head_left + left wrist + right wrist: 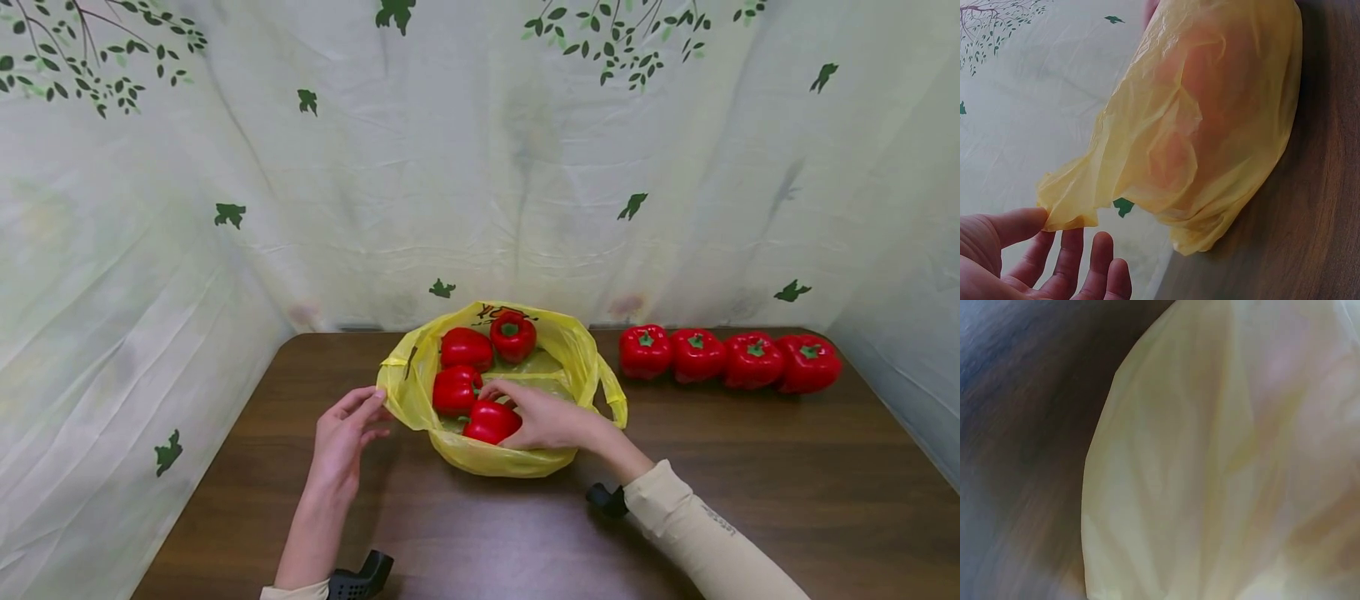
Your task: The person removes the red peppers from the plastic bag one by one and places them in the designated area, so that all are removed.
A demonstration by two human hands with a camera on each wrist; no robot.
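Note:
A yellow plastic bag stands on the table with its mouth spread wide. My left hand pinches the bag's left edge between thumb and fingers; the left wrist view shows the thumb on the plastic. Inside the bag, my right hand grips a red bell pepper near the front wall. Beside it lie three more peppers: one at the left, one behind and one at the back. In the right wrist view, the yellow plastic covers the hand.
A row of several red bell peppers stands at the back right of the brown wooden table. A pale curtain with printed leaves hangs behind and at both sides. The bag's handle loop sticks out near my right forearm.

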